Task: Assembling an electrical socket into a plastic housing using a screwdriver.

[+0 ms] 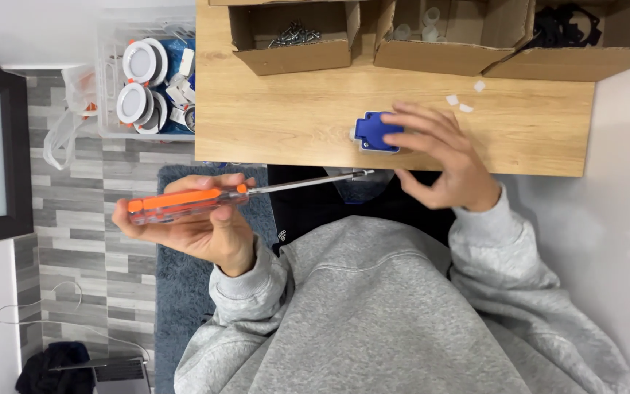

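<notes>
**Screwdriver raised, blue part not yet engaged**

The wooden worktop (293, 117) carries everything that matters here. Along its far edge stand three open cardboard boxes: one with a heap of screws (294, 33), one with small pale cylindrical pieces (421, 25), and one at the far right corner with black parts (563, 22). Off the left edge, on the floor, a clear plastic crate (111, 80) holds round white fittings.

Near the front edge of the worktop, about midway along, lies a small blue part (373, 130) with a grey underside. The right hand (442, 157) rests its fingertips on its right side, fingers spread and steadying it rather than closed round it.

The left hand (198, 222) is wrapped firmly about the orange handle of a long screwdriver (249, 191), held off the front edge, level with the lap. Its tip points toward the blue part but stops just short of the worktop (no contact shows).

Judging by this, driving has not begun: the tool is only lined up, and whether a screw already sits in the part cannot be told.
</notes>
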